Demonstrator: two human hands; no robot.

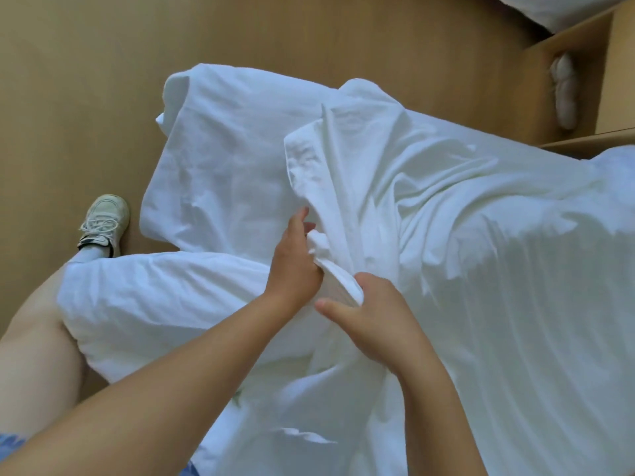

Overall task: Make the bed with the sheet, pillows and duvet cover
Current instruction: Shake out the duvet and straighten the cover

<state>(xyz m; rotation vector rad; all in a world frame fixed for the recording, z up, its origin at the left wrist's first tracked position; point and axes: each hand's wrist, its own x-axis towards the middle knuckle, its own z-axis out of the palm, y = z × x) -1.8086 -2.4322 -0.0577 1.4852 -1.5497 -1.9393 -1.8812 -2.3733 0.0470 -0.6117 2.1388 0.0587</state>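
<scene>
A crumpled white duvet cover [395,187] lies heaped over the bed's end and spills onto the floor. My left hand [295,262] grips a bunched fold of it from the left, thumb up. Just below, my right hand [374,317] holds the same folded edge of the cover, fingers tucked into the cloth and mostly hidden. The padded white duvet [154,304] bulges against my left leg. The striped white sheet [549,321] covers the bed at the right. No whole pillow is plainly in view.
Tan floor [86,80] fills the left and top. My left foot in a white sneaker [103,221] stands beside the hanging cloth. A wooden nightstand [584,87] with white cloth inside stands at top right, with more white bedding [556,8] above it.
</scene>
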